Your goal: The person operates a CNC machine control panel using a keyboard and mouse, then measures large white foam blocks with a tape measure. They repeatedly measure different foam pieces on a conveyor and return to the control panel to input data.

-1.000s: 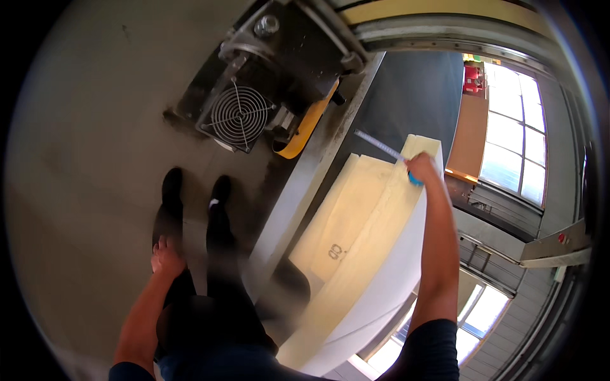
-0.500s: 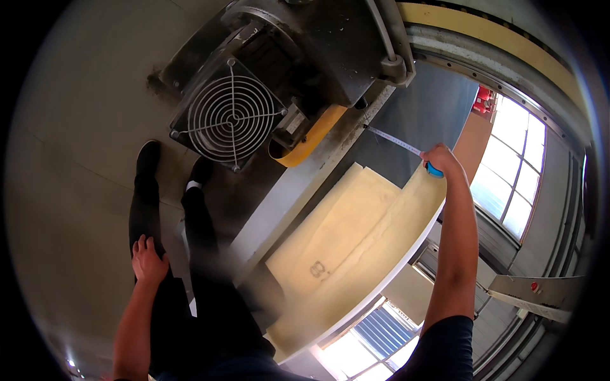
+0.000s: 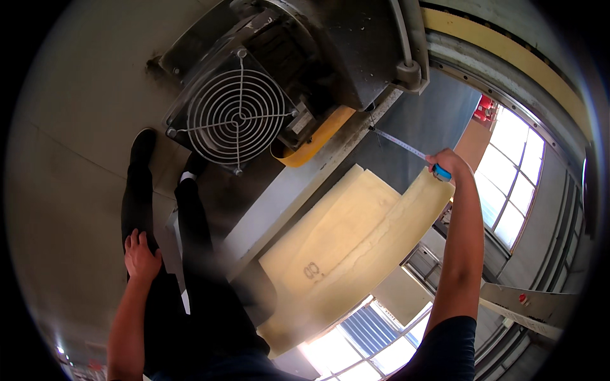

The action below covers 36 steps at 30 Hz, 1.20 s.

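My left hand (image 3: 141, 255) rests flat on my thigh, fingers apart, holding nothing. The fan guard (image 3: 236, 117) crowds the board's (image 3: 356, 238) left edge; room lies open rightward. My right hand (image 3: 445, 164) is clamped on the tape measure (image 3: 441, 171) at the board's far corner; I should keep the blade (image 3: 399, 141) taut and straight.

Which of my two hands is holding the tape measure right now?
Your right hand, stretched out over the pale yellow board, grips the blue tape measure with its metal blade pulled out. Your left hand hangs empty beside your leg.
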### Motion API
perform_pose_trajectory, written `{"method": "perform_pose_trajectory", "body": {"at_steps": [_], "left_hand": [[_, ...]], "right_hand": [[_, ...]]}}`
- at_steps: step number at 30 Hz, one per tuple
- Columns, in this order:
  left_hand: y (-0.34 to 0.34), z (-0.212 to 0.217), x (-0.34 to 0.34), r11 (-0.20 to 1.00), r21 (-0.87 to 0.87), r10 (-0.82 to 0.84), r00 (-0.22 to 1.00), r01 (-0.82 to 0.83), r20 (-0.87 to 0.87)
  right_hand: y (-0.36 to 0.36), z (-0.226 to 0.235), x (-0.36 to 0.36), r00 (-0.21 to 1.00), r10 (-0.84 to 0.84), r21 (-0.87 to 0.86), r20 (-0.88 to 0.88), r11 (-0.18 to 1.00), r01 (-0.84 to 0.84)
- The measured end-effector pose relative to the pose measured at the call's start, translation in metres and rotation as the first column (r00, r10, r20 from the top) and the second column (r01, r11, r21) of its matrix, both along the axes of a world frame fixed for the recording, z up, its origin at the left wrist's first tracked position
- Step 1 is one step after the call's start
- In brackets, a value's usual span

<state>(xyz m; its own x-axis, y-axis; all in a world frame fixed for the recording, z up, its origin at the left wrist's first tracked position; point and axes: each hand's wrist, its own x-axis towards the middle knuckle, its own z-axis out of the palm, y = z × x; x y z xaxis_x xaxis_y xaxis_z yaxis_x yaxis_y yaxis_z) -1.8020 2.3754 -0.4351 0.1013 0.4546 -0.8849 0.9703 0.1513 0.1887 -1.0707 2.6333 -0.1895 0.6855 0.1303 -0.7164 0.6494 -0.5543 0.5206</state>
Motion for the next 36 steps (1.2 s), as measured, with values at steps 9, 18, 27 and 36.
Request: {"method": "perform_pose_trajectory", "body": {"at_steps": [9, 18, 27, 36], "left_hand": [[-0.002, -0.003, 0.002, 1.0, 0.023, 0.002, 1.0, -0.002, 0.01], [-0.004, -0.004, 0.005, 0.999, 0.047, -0.002, 1.0, 0.002, 0.012], [-0.002, -0.004, 0.004, 0.999, 0.032, 0.012, 1.0, -0.012, 0.007], [-0.005, -0.006, 0.003, 1.0, 0.01, 0.026, 0.999, -0.026, 0.023]], "right_hand": [[-0.007, -0.002, 0.018, 0.996, -0.088, -0.001, 0.027, 0.996, 0.088], [-0.006, -0.002, 0.015, 0.99, -0.135, 0.024, 0.04, 0.991, 0.134], [-0.007, 0.002, 0.012, 0.983, -0.18, 0.017, 0.039, 0.984, 0.179], [-0.061, 0.014, 0.03, 0.994, 0.096, -0.015, -0.047, 0.995, -0.097]]}}
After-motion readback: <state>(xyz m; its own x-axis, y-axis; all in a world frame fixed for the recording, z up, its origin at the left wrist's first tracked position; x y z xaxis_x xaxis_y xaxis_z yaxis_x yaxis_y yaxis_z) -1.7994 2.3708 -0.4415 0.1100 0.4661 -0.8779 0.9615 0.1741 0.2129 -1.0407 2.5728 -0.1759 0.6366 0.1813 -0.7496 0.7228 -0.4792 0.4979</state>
